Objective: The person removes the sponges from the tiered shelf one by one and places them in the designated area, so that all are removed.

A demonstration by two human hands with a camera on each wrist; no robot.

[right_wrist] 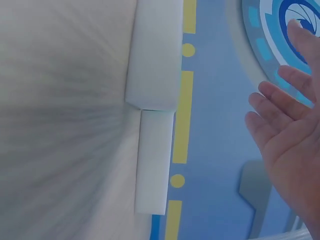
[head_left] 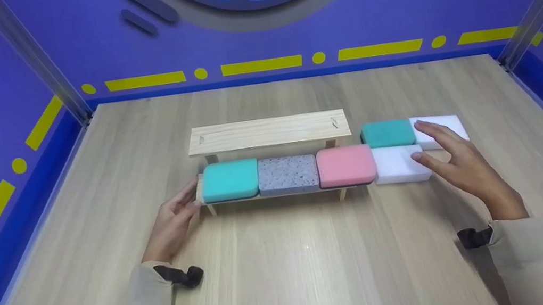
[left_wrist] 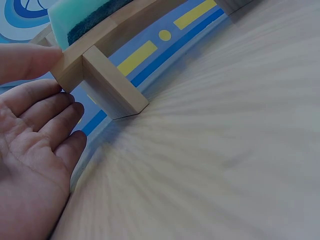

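Note:
My left hand (head_left: 170,222) pinches the left end of a small wooden bench (left_wrist: 109,85), thumb on top and fingertips at the underside. On its top, side by side, lie a turquoise sponge (head_left: 230,180) with a dark scouring layer beneath, a speckled grey sponge (head_left: 288,175) and a pink sponge (head_left: 345,165). My right hand (head_left: 462,167), fingers spread and holding nothing, hovers over the white sponges on the right. The nearer white sponge (head_left: 400,164) sits beside the pink one; the farther white sponge (head_left: 440,130) is partly behind my fingers.
Behind the loaded bench stands a second wooden bench (head_left: 268,132), its top bare. A green sponge (head_left: 387,134) lies right of it, against the white ones. Blue panels (head_left: 277,44) with yellow marks wall in the table (head_left: 289,268) at the back and sides.

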